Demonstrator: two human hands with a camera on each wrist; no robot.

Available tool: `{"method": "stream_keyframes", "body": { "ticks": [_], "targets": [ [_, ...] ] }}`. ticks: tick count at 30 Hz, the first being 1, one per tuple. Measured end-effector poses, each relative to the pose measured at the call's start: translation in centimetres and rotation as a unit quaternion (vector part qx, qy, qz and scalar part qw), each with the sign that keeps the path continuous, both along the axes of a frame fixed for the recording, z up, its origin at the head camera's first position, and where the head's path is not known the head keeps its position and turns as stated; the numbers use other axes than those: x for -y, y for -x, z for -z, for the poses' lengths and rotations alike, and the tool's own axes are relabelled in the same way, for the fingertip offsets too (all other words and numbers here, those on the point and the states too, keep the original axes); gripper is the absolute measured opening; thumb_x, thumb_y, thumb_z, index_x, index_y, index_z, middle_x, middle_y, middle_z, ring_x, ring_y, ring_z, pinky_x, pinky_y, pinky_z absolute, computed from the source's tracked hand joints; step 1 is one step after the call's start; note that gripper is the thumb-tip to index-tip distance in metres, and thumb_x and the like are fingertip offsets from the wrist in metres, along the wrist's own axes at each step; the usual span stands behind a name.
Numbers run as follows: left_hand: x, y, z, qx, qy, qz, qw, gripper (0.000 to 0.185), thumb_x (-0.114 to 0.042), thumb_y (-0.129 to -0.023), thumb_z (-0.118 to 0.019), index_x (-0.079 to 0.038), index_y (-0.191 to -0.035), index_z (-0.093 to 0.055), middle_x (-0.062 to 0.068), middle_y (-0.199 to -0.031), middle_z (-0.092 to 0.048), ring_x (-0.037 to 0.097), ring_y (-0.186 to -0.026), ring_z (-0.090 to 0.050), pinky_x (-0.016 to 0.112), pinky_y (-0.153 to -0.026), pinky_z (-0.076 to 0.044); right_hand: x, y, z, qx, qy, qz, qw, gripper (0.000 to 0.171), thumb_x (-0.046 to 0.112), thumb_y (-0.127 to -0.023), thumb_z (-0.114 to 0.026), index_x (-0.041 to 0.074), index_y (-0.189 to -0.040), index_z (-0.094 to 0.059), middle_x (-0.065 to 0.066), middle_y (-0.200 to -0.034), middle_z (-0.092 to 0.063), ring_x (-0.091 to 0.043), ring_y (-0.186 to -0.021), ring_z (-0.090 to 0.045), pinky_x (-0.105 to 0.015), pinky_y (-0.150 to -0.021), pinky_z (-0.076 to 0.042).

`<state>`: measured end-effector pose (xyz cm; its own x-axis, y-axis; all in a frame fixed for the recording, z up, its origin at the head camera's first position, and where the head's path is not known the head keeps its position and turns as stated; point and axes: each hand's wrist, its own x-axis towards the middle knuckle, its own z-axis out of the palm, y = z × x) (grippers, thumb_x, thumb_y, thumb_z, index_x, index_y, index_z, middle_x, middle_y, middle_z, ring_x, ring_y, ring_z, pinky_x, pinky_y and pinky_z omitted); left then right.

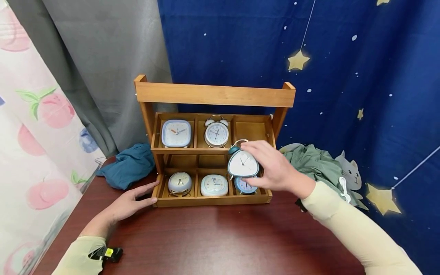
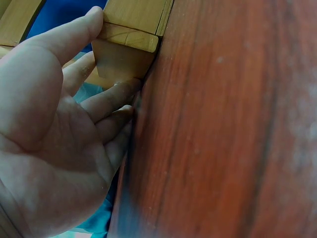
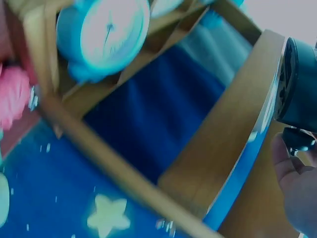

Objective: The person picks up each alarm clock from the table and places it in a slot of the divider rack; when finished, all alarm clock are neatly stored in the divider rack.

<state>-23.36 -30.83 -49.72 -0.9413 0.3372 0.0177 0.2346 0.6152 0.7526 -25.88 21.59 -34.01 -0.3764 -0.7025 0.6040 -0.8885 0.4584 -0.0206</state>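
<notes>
My right hand (image 1: 275, 168) grips a teal twin-bell alarm clock (image 1: 242, 163) with a rounded triangular white face, thumb below and fingers over its top right. It is held before the right end of the wooden two-tier rack (image 1: 209, 202), partly covering a blue alarm clock (image 1: 245, 185) in the lower right compartment. The right wrist view shows the held clock's dark body (image 3: 302, 84) from behind. My left hand (image 1: 132, 202) touches the rack's lower left front corner, thumb and fingers extended; the left wrist view has its fingertips against the wooden end (image 2: 126, 52).
The upper tier holds a square blue-rimmed clock (image 1: 176, 133) and a white twin-bell clock (image 1: 216, 134); its right compartment is bare. Below sit a round clock (image 1: 180, 183) and a pale rounded clock (image 1: 214, 185). Teal cloth (image 1: 128, 166) lies left, green cloth (image 1: 313, 166) right.
</notes>
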Motion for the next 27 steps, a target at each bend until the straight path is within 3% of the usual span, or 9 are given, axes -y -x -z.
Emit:
{"method": "stream_keyframes", "body": {
  "ticks": [11, 15, 20, 27],
  "targets": [
    [-0.1, -0.1, 0.0, 0.001, 0.004, -0.002, 1.0, 0.073, -0.045, -0.107, -0.076, -0.019, -0.17, -0.05, 0.02, -0.167, -0.052, 0.046, -0.155, -0.047, 0.07, -0.119, -0.04, -2.8, 4.0, -3.4, -0.046, 0.006, 0.061, 0.997, 0.094, 0.039, -0.077, -0.099, -0.004, -0.152, -0.062, -0.022, -0.149, -0.064, -0.041, -0.13, -0.061, -0.059, -0.101, -0.057],
    [0.0, -0.1, 0.0, -0.001, 0.003, 0.0, 1.0, 0.072, -0.044, -0.107, -0.076, -0.019, -0.17, -0.05, 0.02, -0.168, -0.052, 0.045, -0.154, -0.048, 0.069, -0.119, -0.041, -3.0, 5.1, -4.2, -0.06, -0.008, 0.085, 0.995, 0.091, 0.041, -0.079, -0.097, -0.003, -0.151, -0.062, -0.021, -0.149, -0.064, -0.043, -0.13, -0.062, -0.06, -0.105, -0.055],
    [0.0, -0.1, 0.0, 0.0, 0.003, 0.0, 1.0, 0.072, -0.044, -0.108, -0.076, -0.019, -0.17, -0.05, 0.019, -0.168, -0.052, 0.045, -0.154, -0.048, 0.069, -0.12, -0.04, -3.0, 6.0, -4.8, -0.058, -0.034, 0.113, 0.991, 0.09, 0.041, -0.081, -0.096, -0.002, -0.152, -0.061, -0.021, -0.15, -0.063, -0.045, -0.134, -0.06, -0.063, -0.116, -0.048],
    [-0.1, -0.1, -0.1, 0.002, 0.001, -0.001, 1.0, 0.072, -0.044, -0.108, -0.076, -0.019, -0.17, -0.05, 0.02, -0.168, -0.052, 0.045, -0.154, -0.048, 0.069, -0.119, -0.041, -2.8, 7.1, -4.8, -0.059, -0.081, 0.139, 0.985, 0.09, 0.044, -0.084, -0.096, 0.0, -0.153, -0.06, -0.021, -0.153, -0.061, -0.046, -0.133, -0.06, -0.062, -0.108, -0.054]
  ]
}}
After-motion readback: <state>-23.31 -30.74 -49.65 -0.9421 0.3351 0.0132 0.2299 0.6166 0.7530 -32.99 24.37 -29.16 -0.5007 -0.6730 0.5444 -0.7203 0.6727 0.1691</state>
